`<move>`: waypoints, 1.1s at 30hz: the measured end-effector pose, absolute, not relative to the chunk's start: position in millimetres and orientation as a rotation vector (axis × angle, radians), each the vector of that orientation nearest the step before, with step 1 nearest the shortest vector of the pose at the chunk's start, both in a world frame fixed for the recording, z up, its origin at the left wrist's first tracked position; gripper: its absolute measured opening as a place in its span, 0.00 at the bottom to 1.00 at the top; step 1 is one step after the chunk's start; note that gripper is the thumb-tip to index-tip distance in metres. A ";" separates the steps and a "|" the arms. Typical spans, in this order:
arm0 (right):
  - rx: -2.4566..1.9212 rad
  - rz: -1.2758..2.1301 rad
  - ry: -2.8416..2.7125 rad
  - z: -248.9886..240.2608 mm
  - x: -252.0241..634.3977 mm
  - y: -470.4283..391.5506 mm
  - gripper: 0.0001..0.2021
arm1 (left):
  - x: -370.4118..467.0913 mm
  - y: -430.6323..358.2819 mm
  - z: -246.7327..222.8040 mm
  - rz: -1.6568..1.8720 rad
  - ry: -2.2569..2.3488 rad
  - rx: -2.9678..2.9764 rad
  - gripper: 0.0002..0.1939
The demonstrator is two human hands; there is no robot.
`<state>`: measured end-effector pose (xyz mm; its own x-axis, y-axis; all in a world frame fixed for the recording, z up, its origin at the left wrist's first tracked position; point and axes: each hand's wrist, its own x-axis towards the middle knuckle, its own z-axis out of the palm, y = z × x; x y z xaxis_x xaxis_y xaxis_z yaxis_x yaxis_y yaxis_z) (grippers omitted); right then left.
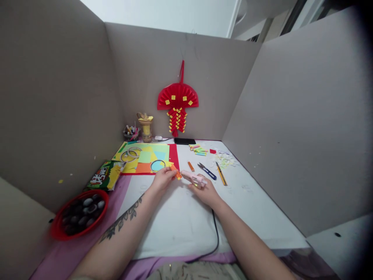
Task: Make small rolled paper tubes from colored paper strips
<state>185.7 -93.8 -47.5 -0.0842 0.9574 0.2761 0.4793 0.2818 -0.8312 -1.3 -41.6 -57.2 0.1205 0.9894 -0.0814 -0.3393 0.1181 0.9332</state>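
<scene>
My left hand (164,178) is closed on a small orange paper roll (175,171) with yellow at its end. Close to its right, my right hand (205,189) grips a pale pink corded tool (194,178), its tip pointing at the roll. A black cord (216,229) runs down from the tool. Another orange roll (190,166) lies just beyond my hands. Farther right are dark blue snips (207,171) and a yellow craft knife (221,174). Coloured paper sheets (144,168) with several rings on them lie left of my hands.
A red fan ornament (178,97) hangs on the back panel. Small paper rolls (198,150) and paper scraps (225,159) lie back right. A black phone (184,141), a jar (146,130) and a pen holder (131,133) stand behind. A snack bag (106,175) and red bowl (102,214) sit left.
</scene>
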 end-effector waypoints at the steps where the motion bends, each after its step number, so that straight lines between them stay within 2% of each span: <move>1: -1.320 0.713 -1.702 -48.0 185.8 -93.9 0.09 | -2.2 -40.2 -58.8 1.211 0.924 0.928 0.12; 27: -1.366 0.614 -1.817 -58.2 190.2 -91.0 0.07 | -5.1 -38.7 -44.7 1.296 0.911 0.582 0.05; 30: -1.368 0.647 -1.786 -55.3 188.6 -91.2 0.06 | -5.6 -38.8 -44.4 1.291 0.906 0.578 0.04; 33: -1.319 0.833 -1.632 -50.8 192.1 -90.4 0.07 | -6.4 -37.7 -46.7 1.293 0.907 0.565 0.04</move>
<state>192.1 -90.4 -50.8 -0.0765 0.9755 0.2065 0.4052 0.2196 -0.8875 -6.4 -37.7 -46.7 0.0197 0.9680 -0.2501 -0.5649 0.2172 0.7961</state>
